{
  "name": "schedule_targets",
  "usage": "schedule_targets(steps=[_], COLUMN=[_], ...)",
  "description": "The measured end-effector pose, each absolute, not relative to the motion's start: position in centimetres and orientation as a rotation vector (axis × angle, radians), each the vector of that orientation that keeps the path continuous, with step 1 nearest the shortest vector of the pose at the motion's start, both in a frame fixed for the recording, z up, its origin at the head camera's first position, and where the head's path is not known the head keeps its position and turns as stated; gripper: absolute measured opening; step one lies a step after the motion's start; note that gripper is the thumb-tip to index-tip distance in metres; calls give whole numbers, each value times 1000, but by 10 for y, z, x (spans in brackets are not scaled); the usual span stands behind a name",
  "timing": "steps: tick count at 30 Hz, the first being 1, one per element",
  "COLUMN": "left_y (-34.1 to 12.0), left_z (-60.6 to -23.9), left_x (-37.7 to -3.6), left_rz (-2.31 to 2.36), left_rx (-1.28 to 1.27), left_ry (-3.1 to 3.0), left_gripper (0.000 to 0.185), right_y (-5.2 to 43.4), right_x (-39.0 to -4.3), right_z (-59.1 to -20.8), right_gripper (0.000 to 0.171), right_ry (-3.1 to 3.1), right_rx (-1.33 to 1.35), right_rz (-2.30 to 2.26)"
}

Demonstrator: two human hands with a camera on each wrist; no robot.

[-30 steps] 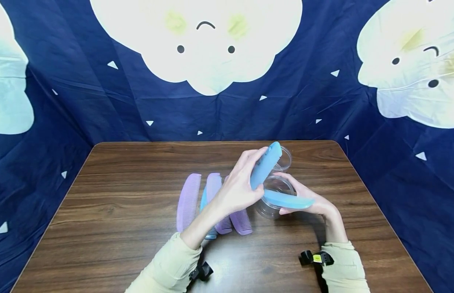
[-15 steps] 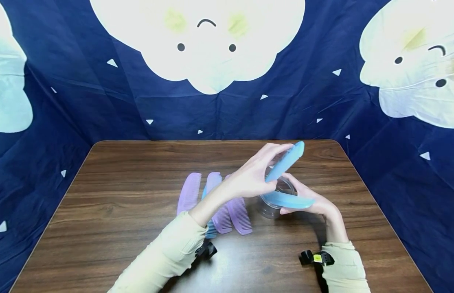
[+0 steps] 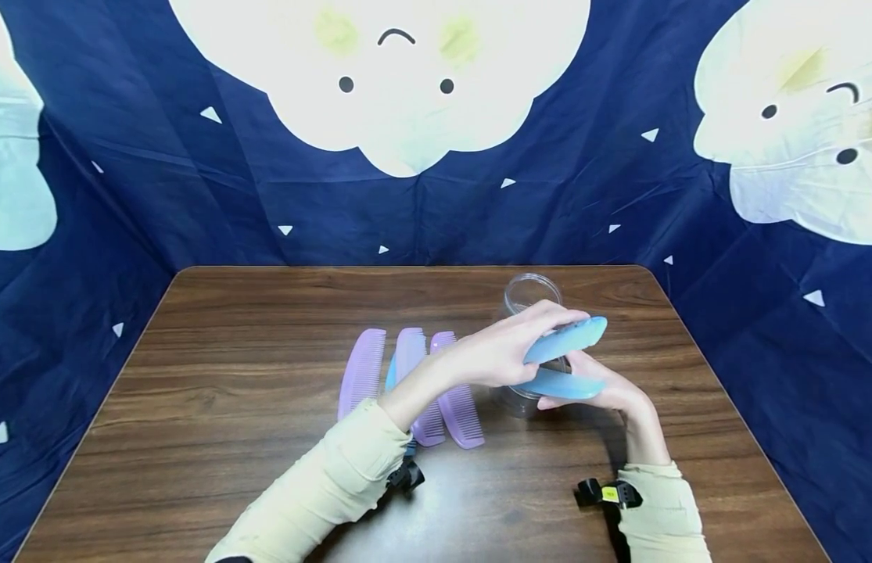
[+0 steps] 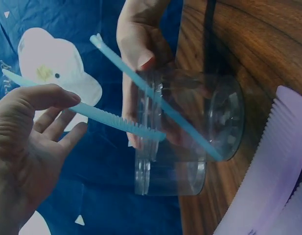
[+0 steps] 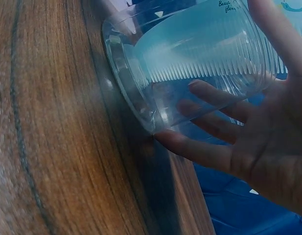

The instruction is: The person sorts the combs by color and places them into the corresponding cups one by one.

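Observation:
My left hand [image 3: 509, 344] pinches a light blue comb [image 4: 109, 117] between thumb and fingers. That comb's toothed lower end overlaps the mouth of a clear plastic jar [image 4: 199, 90] in the left wrist view. Another blue comb [image 3: 565, 385] leans slantwise inside the jar, its foot near the bottom and its upper end sticking out past the rim. Around the jar's side, my right hand [image 3: 611, 389] holds it upright on the table, fingers against the wall in the right wrist view [image 5: 204, 112].
Left of the jar lie several purple combs [image 3: 363, 371], with a blue comb [image 3: 391, 377] partly under one of them. A second clear jar [image 3: 530, 288] stands behind the first. Dark blue cloth [image 3: 436, 219] with cloud prints hangs behind the wooden table [image 3: 231, 375].
My left hand has moved right over the jar, turning its blue comb from steeply slanted to nearly level in the head view. The right hand and the jar have stayed put.

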State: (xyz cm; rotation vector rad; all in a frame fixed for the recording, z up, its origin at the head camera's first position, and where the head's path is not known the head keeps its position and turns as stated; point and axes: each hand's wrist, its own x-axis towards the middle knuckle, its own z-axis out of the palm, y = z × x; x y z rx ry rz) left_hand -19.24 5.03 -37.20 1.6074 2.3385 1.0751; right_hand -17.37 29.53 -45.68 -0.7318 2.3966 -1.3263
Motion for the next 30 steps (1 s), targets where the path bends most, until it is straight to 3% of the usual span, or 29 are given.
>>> schedule_targets(steps=[3, 6, 13, 22, 30], left_y=[53, 55, 53, 17, -25], left_z=[-377, -382, -390, -401, -413], left_x=[-191, -189, -188, -181, -176], left_rz=[1003, 942, 979, 1110, 1268], left_rx=[1613, 1622, 1660, 1417, 1151], left_ry=[2342, 2345, 2332, 2514, 2689], left_gripper=[85, 83, 80, 57, 50], right_y=[296, 296, 292, 289, 290], right_x=[-174, -171, -167, -175, -175], right_z=[-458, -458, -457, -456, -456], right_gripper=[66, 58, 103, 102, 103], right_ry=[2411, 2400, 2372, 2398, 2402], right_rx=[-771, -694, -518, -695, -794], right_rz=[-1306, -1321, -1352, -1380, -1369])
